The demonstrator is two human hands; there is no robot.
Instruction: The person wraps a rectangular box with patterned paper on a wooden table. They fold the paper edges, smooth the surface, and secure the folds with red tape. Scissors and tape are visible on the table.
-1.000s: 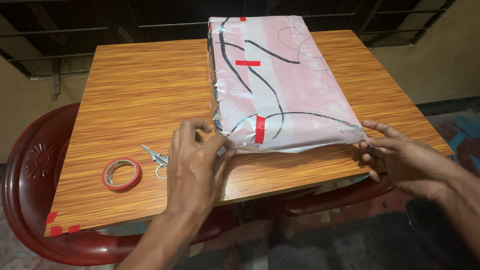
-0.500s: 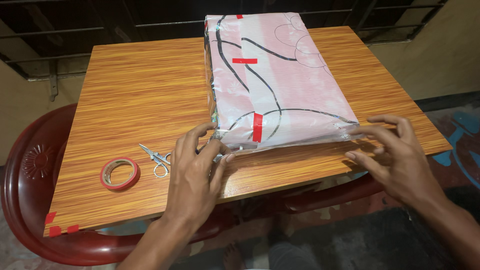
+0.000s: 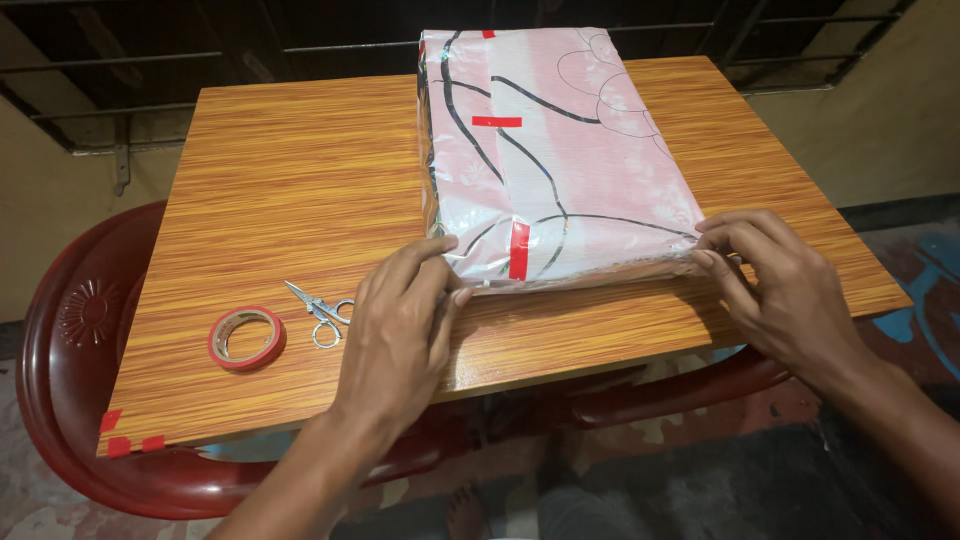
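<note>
A flat package wrapped in pink and white glossy paper with black curved lines [image 3: 560, 150] lies on a wooden table [image 3: 300, 180], sealed with short red tape strips. My left hand [image 3: 400, 320] presses the wrapping at the package's near left corner. My right hand [image 3: 780, 280] pinches the wrapping at the near right corner, fingertips on the paper's edge. Both hands rest on the table at the package's near end.
A roll of red tape [image 3: 247, 338] and small metal scissors [image 3: 318, 312] lie on the table left of my left hand. Red tape bits stick at the table's near left corner [image 3: 125, 440]. A dark red plastic chair [image 3: 70, 380] stands at the left.
My right hand moved from off the package's near right side onto its corner. My left hand shifted slightly along the near left corner. The package stays put.
</note>
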